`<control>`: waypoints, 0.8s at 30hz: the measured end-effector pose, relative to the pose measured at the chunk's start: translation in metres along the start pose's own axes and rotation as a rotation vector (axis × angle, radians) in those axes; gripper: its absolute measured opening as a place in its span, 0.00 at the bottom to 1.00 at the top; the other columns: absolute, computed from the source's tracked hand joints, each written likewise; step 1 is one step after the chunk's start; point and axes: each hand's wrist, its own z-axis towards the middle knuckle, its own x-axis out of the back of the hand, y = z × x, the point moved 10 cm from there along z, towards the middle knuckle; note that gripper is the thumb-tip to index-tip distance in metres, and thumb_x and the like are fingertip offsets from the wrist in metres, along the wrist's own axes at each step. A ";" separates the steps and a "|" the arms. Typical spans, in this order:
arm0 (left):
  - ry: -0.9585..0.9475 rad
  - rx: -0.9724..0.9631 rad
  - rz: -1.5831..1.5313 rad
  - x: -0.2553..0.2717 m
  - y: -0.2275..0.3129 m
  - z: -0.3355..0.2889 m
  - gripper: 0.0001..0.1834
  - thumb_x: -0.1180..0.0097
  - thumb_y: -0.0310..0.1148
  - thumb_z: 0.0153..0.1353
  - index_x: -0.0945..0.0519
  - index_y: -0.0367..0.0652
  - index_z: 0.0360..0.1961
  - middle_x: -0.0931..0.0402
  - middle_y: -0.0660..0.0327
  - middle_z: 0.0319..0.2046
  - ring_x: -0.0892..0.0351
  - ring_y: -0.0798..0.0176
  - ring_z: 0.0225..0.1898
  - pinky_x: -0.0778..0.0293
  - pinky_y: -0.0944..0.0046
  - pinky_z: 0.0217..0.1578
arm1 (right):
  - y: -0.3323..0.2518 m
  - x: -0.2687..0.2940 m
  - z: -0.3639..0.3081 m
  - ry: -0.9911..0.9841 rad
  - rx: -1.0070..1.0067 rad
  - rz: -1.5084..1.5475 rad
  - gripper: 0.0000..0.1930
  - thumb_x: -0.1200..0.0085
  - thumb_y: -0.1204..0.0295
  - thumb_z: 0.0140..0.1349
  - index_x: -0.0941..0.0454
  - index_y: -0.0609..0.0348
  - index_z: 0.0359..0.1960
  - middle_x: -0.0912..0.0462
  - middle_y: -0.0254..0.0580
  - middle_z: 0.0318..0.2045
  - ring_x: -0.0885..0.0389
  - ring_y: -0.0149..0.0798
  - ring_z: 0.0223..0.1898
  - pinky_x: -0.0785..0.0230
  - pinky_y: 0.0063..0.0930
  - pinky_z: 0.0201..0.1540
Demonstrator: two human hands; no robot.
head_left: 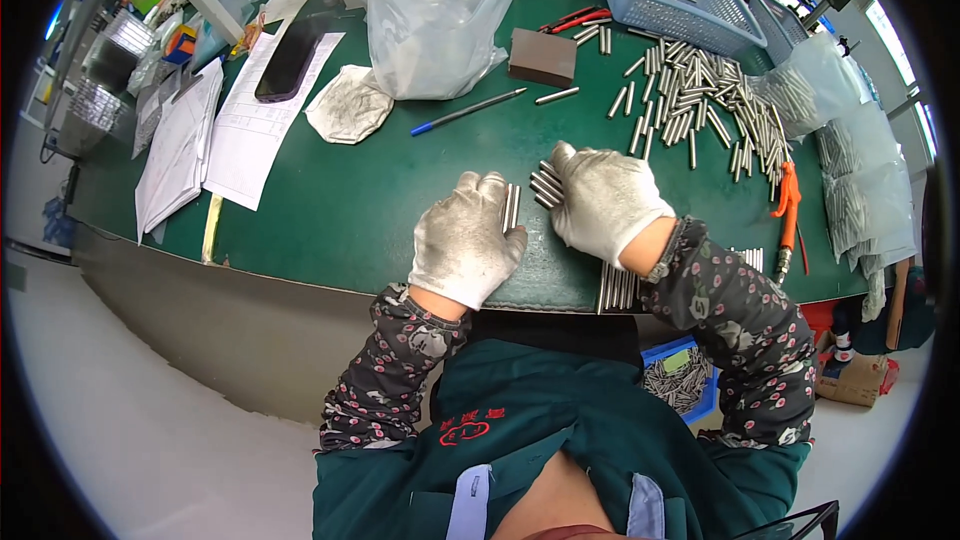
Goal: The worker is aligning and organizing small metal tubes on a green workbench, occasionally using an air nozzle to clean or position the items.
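Observation:
My left hand (465, 238), in a soiled white glove, is closed around a few short steel pins (513, 206), which stick out past its fingers on the right. Just right of it, my right hand (608, 198), gloved the same way, grips a small bundle of steel pins (546, 184) lying side by side. The two bundles are a short gap apart, low over the green tabletop (370, 210). Beneath my right wrist, a row of pins (617, 290) lies at the table's front edge, partly hidden by the sleeve.
A large loose pile of pins (690, 100) spreads at the right, below a blue basket (680, 5). An orange air gun (788, 190) and bagged pins (865, 180) lie farther right. Behind my hands are a brown block (542, 57), a pen (468, 112), a cloth (350, 105) and a plastic bag (430, 20).

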 end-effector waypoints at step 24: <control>-0.315 -0.226 -0.185 -0.015 0.003 0.014 0.43 0.25 0.35 0.34 0.28 0.38 0.56 0.33 0.54 0.53 0.28 0.51 0.52 0.29 0.60 0.53 | 0.005 -0.017 -0.002 0.063 0.176 0.315 0.16 0.51 0.79 0.52 0.22 0.55 0.44 0.24 0.53 0.41 0.21 0.55 0.40 0.28 0.43 0.44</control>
